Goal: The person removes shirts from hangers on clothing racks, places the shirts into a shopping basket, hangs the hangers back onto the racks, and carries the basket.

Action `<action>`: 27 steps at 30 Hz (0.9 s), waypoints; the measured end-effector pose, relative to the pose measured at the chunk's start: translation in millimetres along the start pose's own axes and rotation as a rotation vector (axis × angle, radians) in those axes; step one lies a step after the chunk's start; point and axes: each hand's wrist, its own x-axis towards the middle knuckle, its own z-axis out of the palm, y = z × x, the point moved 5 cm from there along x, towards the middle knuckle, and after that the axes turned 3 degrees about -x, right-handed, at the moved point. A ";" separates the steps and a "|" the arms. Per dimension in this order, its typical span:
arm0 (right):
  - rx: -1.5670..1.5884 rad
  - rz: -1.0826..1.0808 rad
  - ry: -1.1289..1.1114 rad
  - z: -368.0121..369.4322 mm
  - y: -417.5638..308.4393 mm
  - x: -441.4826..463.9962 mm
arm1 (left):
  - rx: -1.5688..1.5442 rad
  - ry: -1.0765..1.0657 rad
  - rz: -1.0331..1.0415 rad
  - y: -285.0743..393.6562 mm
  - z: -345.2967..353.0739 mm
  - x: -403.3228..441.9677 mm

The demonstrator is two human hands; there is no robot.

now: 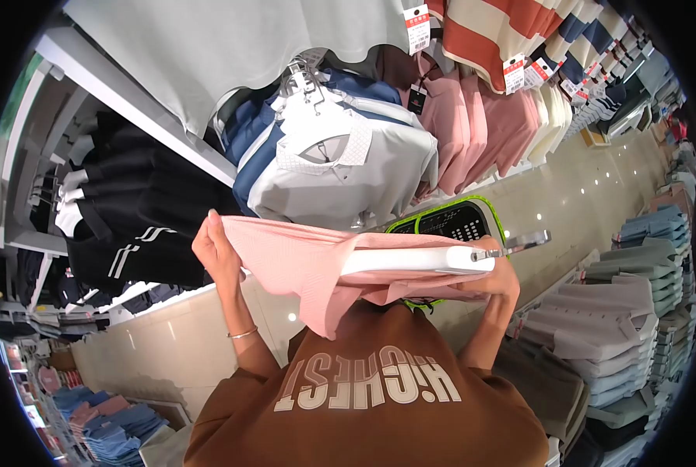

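Note:
A pink knit shirt (290, 253) is stretched sideways in front of my chest. At its left end, my left hand (217, 251) is closed, pinching the fabric between thumb and fingers. The thick white hanger (410, 261) lies along the shirt's right part, partly inside it, with its metal hook pointing right. My right hand (500, 279) is closed around the hanger and the bunched cloth near the hook; most of its fingers are hidden. The shirt's loose lower edge hangs over my brown top.
Ahead hang a grey polo shirt (344, 183), pink shirts (472, 128) and striped shirts (496, 35) with tags. Black clothes (142, 210) hang at left. Behind my hands is a black and green basket (449, 220). Folded shirts (613, 319) are stacked at right.

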 end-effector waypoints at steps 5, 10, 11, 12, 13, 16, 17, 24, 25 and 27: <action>-0.174 -0.113 -0.185 9.5 -18.4 13.9 | -0.115 -0.064 -0.160 -44.6 29.1 7.9; -0.100 -0.133 -0.013 15.2 -20.6 16.1 | -0.130 -0.516 -0.269 -109.3 66.6 -4.5; -0.165 -0.092 -0.030 12.3 -14.5 14.4 | -0.116 -0.463 -0.245 -108.9 66.4 -4.1; -0.118 -0.075 0.004 13.7 -14.9 13.8 | -0.104 -0.411 -0.221 -100.0 67.5 -2.4; -0.073 -0.058 0.042 15.6 -16.4 12.7 | -0.096 -0.360 -0.197 -95.0 67.7 0.1; -0.022 0.040 0.156 17.9 -18.0 7.8 | -0.289 -0.123 -0.432 -89.9 34.2 15.5; 0.001 0.072 0.167 19.0 -17.8 9.2 | -0.316 -0.096 -0.404 -75.7 27.2 19.1; 0.047 0.170 0.220 43.6 -16.9 30.2 | 0.097 -0.373 0.115 8.3 36.2 -12.7; 0.050 0.208 0.202 47.5 -20.5 31.4 | 0.070 -0.331 0.074 -4.9 34.9 -12.9; 0.067 0.193 0.186 54.9 -23.8 35.1 | 0.014 -0.252 -0.005 -33.4 35.4 -7.8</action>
